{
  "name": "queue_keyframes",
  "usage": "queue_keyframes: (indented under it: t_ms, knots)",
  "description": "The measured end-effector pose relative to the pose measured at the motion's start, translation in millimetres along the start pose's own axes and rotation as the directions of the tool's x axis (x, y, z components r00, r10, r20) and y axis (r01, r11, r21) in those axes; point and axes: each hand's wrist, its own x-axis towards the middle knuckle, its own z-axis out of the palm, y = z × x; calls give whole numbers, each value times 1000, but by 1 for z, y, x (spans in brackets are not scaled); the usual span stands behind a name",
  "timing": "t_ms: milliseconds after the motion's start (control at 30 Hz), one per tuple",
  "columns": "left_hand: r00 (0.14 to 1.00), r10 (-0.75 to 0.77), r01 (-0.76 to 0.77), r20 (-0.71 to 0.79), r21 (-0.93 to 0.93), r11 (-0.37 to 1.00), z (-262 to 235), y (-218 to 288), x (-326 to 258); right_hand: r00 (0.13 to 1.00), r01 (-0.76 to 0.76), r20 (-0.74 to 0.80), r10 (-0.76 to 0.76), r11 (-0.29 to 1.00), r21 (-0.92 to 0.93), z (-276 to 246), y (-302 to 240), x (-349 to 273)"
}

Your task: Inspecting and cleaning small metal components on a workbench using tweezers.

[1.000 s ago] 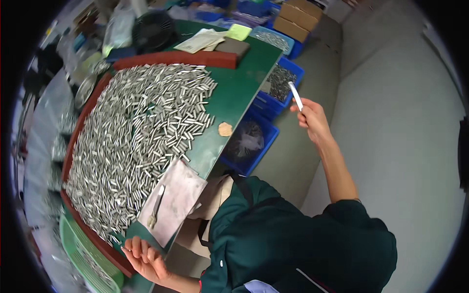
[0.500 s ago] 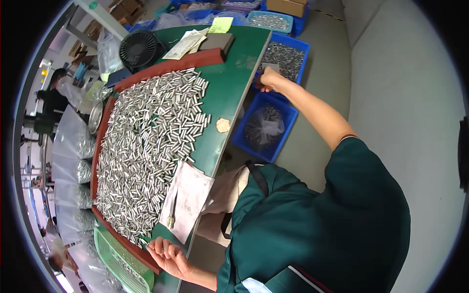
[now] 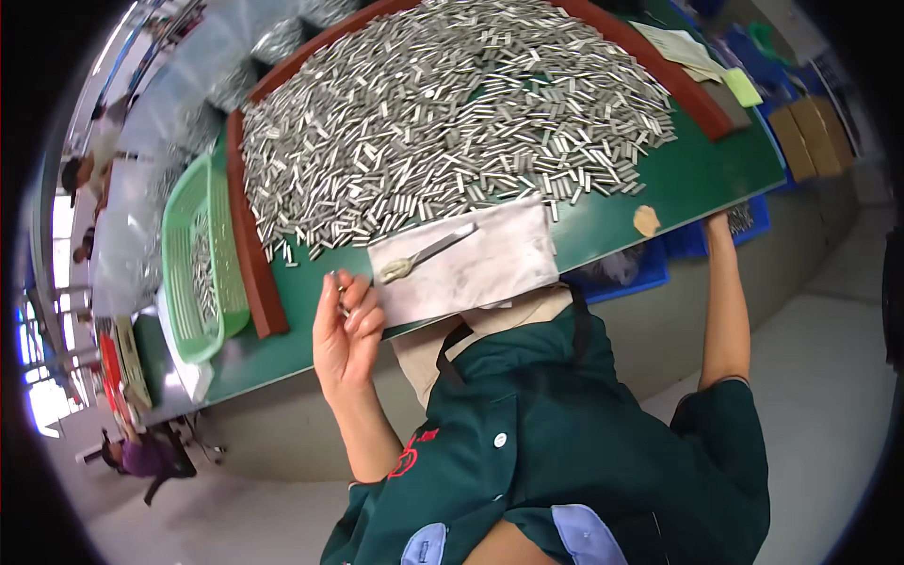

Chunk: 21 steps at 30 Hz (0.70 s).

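Note:
My left hand (image 3: 350,325) is raised over the table's near edge, left of a white cloth (image 3: 490,268). Its fingers are curled toward the thumb, and a small shiny bit shows at the tips, too small to name. On the cloth lies a slim metal tool (image 3: 433,250) with a pale wrapped end. A wide spread of short metal pins (image 3: 433,122) covers the tabletop beyond. My right hand (image 3: 718,224) reaches past the table edge at the right, by a blue bin (image 3: 686,243); its fingers are hidden.
Red-brown rails (image 3: 247,231) border the pins. A green basket (image 3: 226,273) with pins stands at the left. A flat tan piece (image 3: 646,221) lies near the table's edge. Papers (image 3: 680,49) lie at the far right, near a cardboard box (image 3: 812,137). Another person (image 3: 151,457) is in the background.
The view has swung left, bringing the basket and cloth further in. My left hand remains near the table edge, fingers curled. The right hand's fingers, seen at the bins earlier, are now hidden.

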Motion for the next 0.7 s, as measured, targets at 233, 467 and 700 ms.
queue_keyframes:
  t_ms: [233, 467, 700]
  knots:
    - [994, 80, -69, -79, 137, 988, 0, -1, 12, 982, 174, -68, -178, 983, -62, -11, -32, -12]
    - [946, 313, -222, -80, 541, 811, 3, 7, 11, 728, 257, -576, -372, 927, -274, 115, -247, -156]
    - [846, 530, -153, -52, 930, 334, 1, 5, -1, 358, 802, 788, -501, 598, 16, 297, -298, -243]
